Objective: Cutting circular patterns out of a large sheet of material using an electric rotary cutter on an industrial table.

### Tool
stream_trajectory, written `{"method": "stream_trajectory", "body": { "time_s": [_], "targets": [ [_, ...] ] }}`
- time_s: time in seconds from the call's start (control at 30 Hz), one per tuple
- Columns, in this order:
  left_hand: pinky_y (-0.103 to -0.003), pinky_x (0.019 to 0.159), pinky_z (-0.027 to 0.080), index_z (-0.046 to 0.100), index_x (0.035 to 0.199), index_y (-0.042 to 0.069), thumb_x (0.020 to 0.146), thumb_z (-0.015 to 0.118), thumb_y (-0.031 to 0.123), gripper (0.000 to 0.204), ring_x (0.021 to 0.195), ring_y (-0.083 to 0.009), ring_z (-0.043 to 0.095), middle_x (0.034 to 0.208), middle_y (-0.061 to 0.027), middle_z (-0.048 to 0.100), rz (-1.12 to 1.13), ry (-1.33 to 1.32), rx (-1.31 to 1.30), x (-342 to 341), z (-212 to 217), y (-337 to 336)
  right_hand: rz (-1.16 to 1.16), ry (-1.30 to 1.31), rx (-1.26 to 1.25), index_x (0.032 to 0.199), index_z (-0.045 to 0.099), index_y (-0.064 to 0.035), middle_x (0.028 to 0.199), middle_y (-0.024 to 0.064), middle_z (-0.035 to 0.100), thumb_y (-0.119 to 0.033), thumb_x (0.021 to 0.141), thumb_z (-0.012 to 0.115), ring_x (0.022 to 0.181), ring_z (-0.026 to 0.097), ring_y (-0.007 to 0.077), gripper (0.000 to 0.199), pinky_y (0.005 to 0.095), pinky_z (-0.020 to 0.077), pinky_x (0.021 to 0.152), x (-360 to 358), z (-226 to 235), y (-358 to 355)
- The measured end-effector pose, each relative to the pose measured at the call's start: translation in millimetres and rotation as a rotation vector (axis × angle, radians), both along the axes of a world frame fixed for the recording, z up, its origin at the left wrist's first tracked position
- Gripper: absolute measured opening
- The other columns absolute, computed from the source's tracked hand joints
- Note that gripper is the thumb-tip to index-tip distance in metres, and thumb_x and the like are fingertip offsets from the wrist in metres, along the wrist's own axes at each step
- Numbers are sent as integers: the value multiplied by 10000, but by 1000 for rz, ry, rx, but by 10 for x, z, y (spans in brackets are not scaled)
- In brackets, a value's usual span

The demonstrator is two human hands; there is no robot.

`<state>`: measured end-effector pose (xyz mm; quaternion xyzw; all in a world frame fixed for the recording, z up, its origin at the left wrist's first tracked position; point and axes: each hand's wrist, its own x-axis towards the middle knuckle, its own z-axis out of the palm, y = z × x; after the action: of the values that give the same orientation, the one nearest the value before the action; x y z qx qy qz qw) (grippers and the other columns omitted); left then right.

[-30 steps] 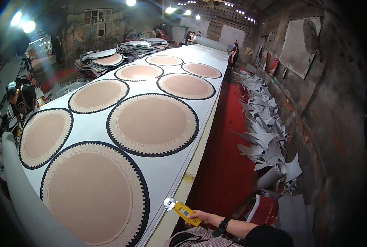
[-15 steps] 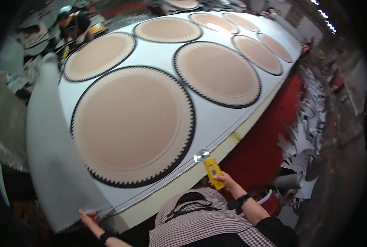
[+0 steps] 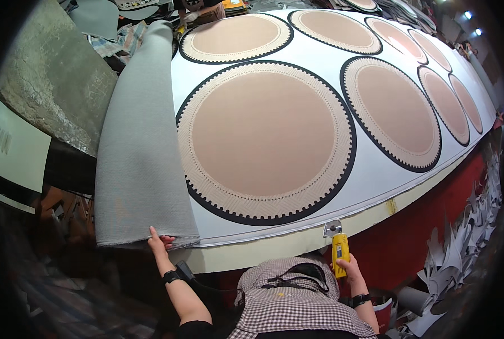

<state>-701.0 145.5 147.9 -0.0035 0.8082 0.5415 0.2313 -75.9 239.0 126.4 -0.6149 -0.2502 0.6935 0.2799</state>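
Observation:
My right hand point(image 3: 349, 268) is closed around the yellow body of a handheld electric rotary cutter point(image 3: 340, 254). Its round metal blade end lies near the front edge of the printed sheet point(image 3: 342, 172). This white sheet carries large beige discs with black toothed borders, the nearest disc point(image 3: 266, 141) directly ahead of me. At the left, the sheet is folded or rolled back, showing a grey textured underside point(image 3: 141, 147). My left hand point(image 3: 160, 242) grips the near corner of that grey part, index finger lying along the top and the other fingers partly hidden at the edge.
The table's pale edge point(image 3: 263, 254) runs across in front of me. Grey-white offcuts point(image 3: 461, 248) are piled on the right, beyond a red surface point(image 3: 421, 237). A co-worker's hand point(image 3: 191, 17) shows at the far left end. A concrete block point(image 3: 57, 73) stands left of the table.
The view has swung left and down, so the sheet and hands appear shifted right. Both hands keep their holds on the cutter and the sheet's corner.

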Motion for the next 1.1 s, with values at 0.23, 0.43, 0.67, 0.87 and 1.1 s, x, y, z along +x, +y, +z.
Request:
{"method": "stream_trajectory", "body": {
  "time_s": [0.23,0.43,0.67,0.87,1.1],
  "targets": [
    [-222,324,395,491,576,71,839,424,615,608,492,-184,619,520,-56,560,18,-13,-40,-56,-26,-87,96,-122,42,1106,437,-5,940,90,557,-147,673,703,807,569,184,528,325,482,727,-91,-291,-6],
    [-185,359,376,468,606,87,830,446,618,576,506,-144,607,539,-28,557,6,24,-42,-62,-72,36,127,-251,-12,1081,426,-24,948,115,564,-205,657,714,853,572,206,544,325,474,751,-93,-430,-129],
    [-188,371,365,454,598,101,811,458,638,578,516,-140,603,538,-15,545,-13,11,-59,-58,-38,-16,382,-587,80,1148,390,-20,1024,167,556,-267,647,718,942,565,251,648,347,459,806,-325,-304,17],
    [-208,396,359,451,589,109,799,464,653,583,516,-141,594,529,-7,534,-10,23,-60,1,12,-19,297,-518,94,1137,382,1,1010,163,553,-252,657,716,915,569,241,638,334,465,782,-597,-452,117],
    [-218,427,370,445,593,129,785,475,663,568,533,-136,593,528,7,531,-12,-42,-68,-88,-25,-27,-157,-124,122,1106,381,4,949,113,554,-150,717,701,798,593,189,526,312,501,699,-874,-807,0]
  ]
}}
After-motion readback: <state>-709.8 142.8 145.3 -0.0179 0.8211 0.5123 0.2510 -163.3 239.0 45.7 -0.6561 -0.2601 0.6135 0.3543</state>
